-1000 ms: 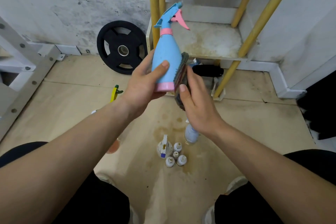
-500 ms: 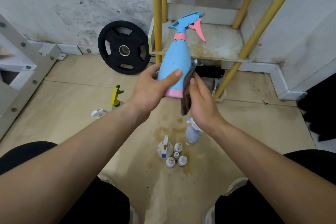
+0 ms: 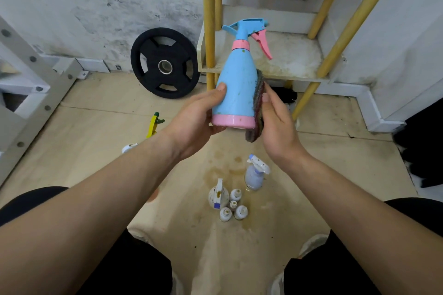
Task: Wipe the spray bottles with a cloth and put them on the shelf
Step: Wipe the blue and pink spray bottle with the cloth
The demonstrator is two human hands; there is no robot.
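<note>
Right now the left hand holds the blue bottle upright in the air, in front of the shelf's front edge, its grip closed round the lower body just above the pink base. The right hand presses the cloth flat against the bottle's right side, thumb and fingers pinched on it. Judging by its look, the bottle is thin plastic and light, probably near empty, though the opaque wall hides any liquid. It seems stiff enough to rub firmly; the smooth speckled surface may slip if wet, so the wide lower body is the safest hold, not the pink trigger. The cloth looks soft and folded, its far side hidden behind the bottle. The left fingers behind the bottle are out of sight. More bottles stand on the floor below, small and hard to make out; a yellow one is partly cut off by the left arm
</note>
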